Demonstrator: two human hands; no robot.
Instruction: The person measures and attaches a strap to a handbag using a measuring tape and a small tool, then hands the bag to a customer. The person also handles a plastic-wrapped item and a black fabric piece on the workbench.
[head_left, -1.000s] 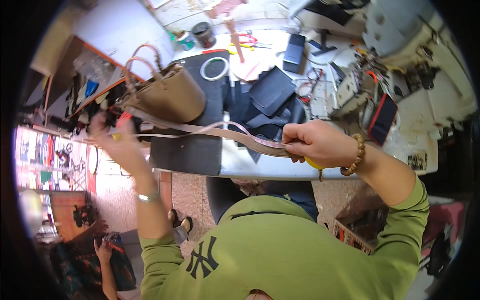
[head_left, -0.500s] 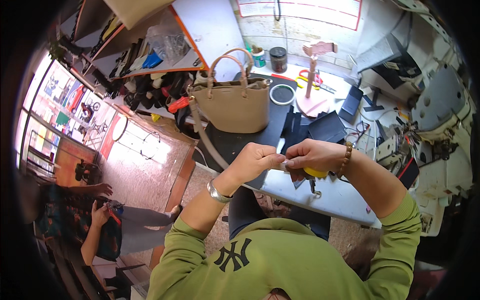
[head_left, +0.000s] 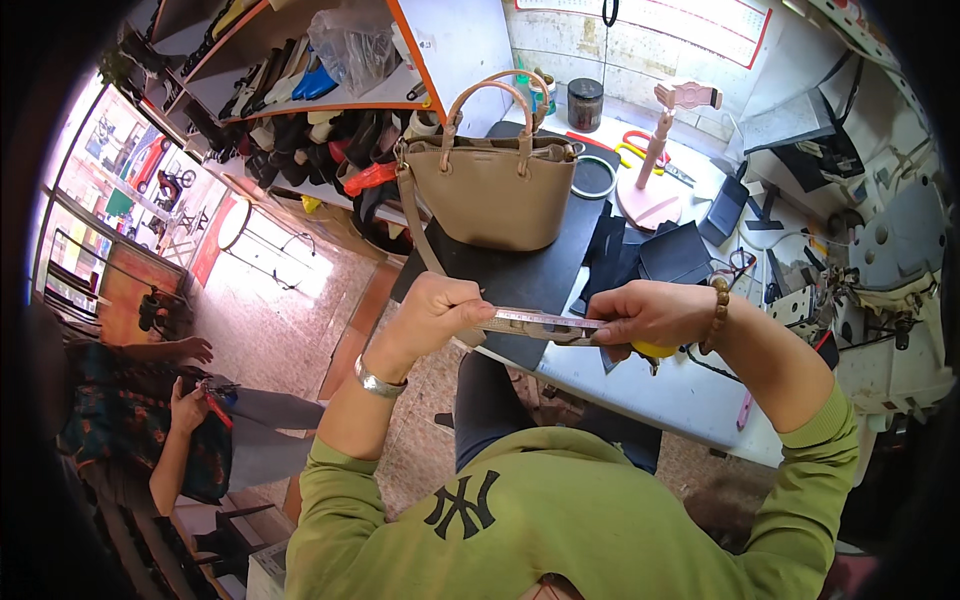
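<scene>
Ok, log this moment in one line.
left hand: pinching tape | right hand: gripping tape, strap | bag: upright on mat

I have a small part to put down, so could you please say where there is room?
Bare: black mat between the tan handbag and tape measure; white tabletop between the right hand and its front edge. Crowded: around the pink stand.

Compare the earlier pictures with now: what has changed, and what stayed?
The left hand, first out far left, came in to the right hand, then moved partway back left. A short span of tape measure now shows between them, along the strap. The right hand still grips it; the tan handbag still stands on the black mat.
</scene>
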